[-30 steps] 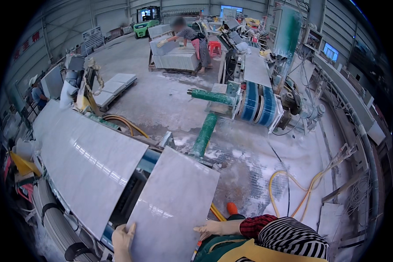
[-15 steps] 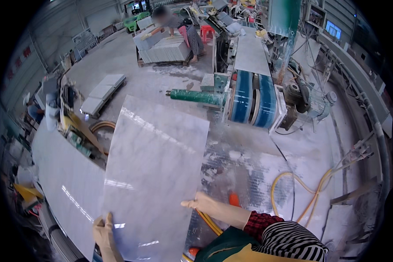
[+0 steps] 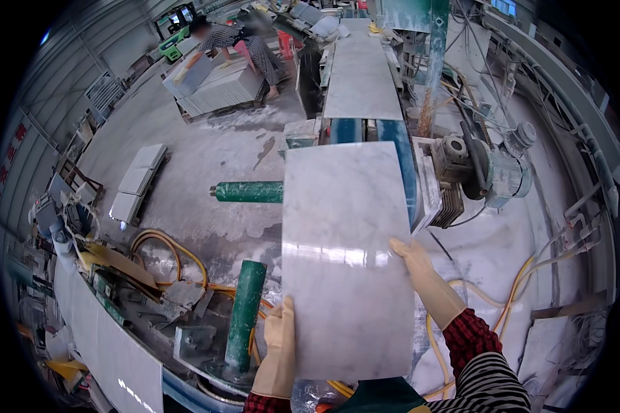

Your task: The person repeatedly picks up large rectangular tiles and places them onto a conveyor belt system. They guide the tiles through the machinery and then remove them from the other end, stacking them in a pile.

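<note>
Between my two hands is a polished white-grey marble slab, rectangular and glossy, carried in front of me. My left hand, in a cream rubber glove, closes on its left edge near the lower corner. The right edge is gripped higher up by my gloved right hand; the fingers behind the slab are hidden. The slab's far end overlaps the view of the blue conveyor belts. Beyond them a similar pale slab lies on the machine line.
At left another large slab lies on a conveyor. Green rollers and yellow hoses sit around me. A motor stands right of the belts. A co-worker bends over stacked slabs; low slabs rest on the floor.
The held slab has swung right, away from the slab on the left conveyor and toward the blue belts. Both hands moved with it, keeping their grip. My view has turned too.
</note>
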`<act>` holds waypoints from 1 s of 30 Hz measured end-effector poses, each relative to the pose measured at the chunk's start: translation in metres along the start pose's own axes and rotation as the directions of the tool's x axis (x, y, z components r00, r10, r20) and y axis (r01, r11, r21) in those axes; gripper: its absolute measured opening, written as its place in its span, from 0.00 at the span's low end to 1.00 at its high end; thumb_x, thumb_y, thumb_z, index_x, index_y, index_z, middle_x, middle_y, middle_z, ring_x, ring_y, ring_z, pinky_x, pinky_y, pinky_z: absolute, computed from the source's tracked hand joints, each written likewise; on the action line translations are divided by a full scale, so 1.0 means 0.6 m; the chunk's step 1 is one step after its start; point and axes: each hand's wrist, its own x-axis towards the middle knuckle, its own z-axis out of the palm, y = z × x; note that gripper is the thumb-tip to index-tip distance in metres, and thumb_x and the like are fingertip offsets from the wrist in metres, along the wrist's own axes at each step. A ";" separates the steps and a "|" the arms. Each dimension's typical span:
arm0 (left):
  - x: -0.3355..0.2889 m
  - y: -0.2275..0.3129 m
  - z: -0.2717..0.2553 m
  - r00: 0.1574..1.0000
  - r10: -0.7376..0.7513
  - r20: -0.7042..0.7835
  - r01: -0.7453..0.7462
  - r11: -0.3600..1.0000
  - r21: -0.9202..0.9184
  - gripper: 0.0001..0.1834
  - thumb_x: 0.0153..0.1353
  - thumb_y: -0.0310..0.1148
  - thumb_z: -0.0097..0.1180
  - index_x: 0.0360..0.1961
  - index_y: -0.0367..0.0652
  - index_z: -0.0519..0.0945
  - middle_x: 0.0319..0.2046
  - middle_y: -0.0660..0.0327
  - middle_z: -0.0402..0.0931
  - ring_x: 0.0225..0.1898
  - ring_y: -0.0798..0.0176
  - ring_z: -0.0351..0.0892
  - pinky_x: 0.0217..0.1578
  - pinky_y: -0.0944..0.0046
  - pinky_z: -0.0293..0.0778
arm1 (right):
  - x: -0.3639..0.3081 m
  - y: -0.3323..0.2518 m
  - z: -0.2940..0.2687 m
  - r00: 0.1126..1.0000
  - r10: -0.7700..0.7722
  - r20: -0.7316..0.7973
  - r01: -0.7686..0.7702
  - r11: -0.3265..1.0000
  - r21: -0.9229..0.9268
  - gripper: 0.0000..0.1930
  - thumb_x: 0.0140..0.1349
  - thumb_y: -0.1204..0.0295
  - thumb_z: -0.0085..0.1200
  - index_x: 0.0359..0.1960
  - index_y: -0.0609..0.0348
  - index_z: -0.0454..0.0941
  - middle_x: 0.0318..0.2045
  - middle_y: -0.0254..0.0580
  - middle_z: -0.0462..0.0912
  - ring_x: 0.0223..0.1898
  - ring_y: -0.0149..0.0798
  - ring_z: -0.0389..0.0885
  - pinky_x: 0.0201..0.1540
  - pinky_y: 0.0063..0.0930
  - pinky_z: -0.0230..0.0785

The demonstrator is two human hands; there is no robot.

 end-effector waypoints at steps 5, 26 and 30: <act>0.021 0.062 0.055 0.993 -0.059 0.105 0.055 0.997 0.048 0.35 0.71 0.62 0.49 0.50 0.37 0.87 0.42 0.53 0.88 0.48 0.57 0.85 0.52 0.59 0.74 | 0.022 0.015 -0.048 0.994 0.070 -0.087 -0.059 0.991 0.121 0.28 0.67 0.61 0.62 0.64 0.66 0.75 0.55 0.46 0.83 0.53 0.40 0.82 0.56 0.37 0.75; 0.102 0.123 0.061 0.936 -0.262 0.236 0.252 0.965 0.070 0.41 0.70 0.67 0.47 0.64 0.41 0.80 0.59 0.50 0.81 0.60 0.53 0.79 0.61 0.56 0.71 | -0.314 0.221 -0.010 0.895 0.355 -0.271 -0.242 0.895 0.376 0.18 0.76 0.64 0.53 0.56 0.67 0.80 0.49 0.42 0.85 0.48 0.30 0.81 0.53 0.27 0.73; 0.139 0.095 0.061 0.965 -0.174 0.195 0.163 0.984 0.068 0.39 0.70 0.68 0.47 0.65 0.46 0.80 0.58 0.52 0.82 0.59 0.54 0.79 0.60 0.56 0.71 | -0.303 0.210 0.016 0.898 0.284 -0.337 -0.147 0.914 0.378 0.16 0.75 0.64 0.53 0.49 0.67 0.82 0.40 0.35 0.86 0.40 0.26 0.80 0.47 0.25 0.73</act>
